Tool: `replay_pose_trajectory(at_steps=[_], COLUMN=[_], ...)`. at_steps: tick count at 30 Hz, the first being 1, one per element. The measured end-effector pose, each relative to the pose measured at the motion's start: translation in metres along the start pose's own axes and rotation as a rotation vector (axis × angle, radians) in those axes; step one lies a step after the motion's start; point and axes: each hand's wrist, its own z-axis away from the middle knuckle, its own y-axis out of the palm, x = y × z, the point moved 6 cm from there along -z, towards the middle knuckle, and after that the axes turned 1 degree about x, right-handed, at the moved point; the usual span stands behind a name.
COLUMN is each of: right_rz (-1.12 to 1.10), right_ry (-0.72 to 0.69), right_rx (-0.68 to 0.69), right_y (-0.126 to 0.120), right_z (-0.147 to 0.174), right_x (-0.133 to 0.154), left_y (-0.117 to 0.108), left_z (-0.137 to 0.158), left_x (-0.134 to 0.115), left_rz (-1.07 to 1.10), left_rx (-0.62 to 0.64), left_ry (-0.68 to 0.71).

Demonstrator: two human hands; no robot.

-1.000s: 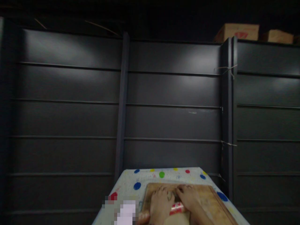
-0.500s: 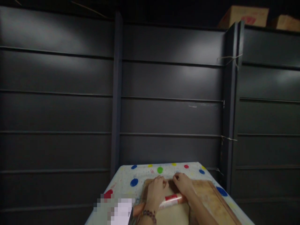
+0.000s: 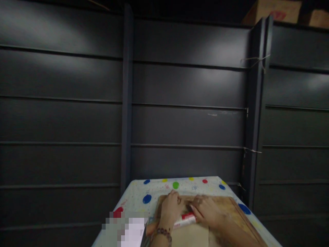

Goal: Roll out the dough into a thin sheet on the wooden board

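A wooden board (image 3: 231, 212) lies on the table, with a pale flat sheet (image 3: 191, 236) at its near side. Across the board runs an orange-brown cylinder with a red-and-white label (image 3: 185, 221); I cannot tell its exact kind. My left hand (image 3: 171, 206), a beaded bracelet on its wrist, reaches over the cylinder with its fingers curled in at the far side. My right hand (image 3: 204, 208) bends over the cylinder's right part, its fingers closed and turned towards the left hand. What either hand's fingertips hold is too small to make out.
A white tablecloth with coloured dots (image 3: 147, 199) covers the table. To the left of the board is a pale object (image 3: 133, 231), partly pixelated. Dark metal panels (image 3: 187, 130) stand behind the table, and cardboard boxes (image 3: 275, 12) sit on top at the right.
My right hand has come nearer and turned inwards, covering the cylinder's right part. My left hand has shifted slightly, fingers still curled. The view has tilted a little downward.
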Motion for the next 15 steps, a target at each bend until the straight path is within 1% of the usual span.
replay_pose_trajectory(at_steps=[2, 5, 8, 10, 13, 15], right_rz=[-0.008, -0.062, -0.06, -0.048, -0.042, -0.052], right_ry=[0.011, 0.102, 0.176, 0.195, 0.204, 0.235], right_rx=[-0.011, -0.042, 0.002, 0.027, 0.057, 0.062], right_y=[-0.002, 0.003, 0.015, 0.021, 0.028, 0.031], right_z=[0.004, -0.001, -0.01, -0.017, -0.026, -0.032], right_x=[-0.002, -0.013, -0.023, -0.028, -0.033, -0.036], left_y=[0.0, -0.002, -0.008, -0.012, -0.012, -0.008], left_z=[-0.003, -0.008, -0.01, -0.009, -0.001, 0.008], left_x=[0.0, -0.005, -0.011, -0.013, -0.006, 0.004], left_rz=[-0.007, -0.025, -0.029, -0.019, -0.048, -0.152], left_rx=[-0.016, -0.053, -0.106, -0.137, -0.139, -0.117], left_ry=[0.025, 0.082, 0.153, 0.186, 0.208, 0.224])
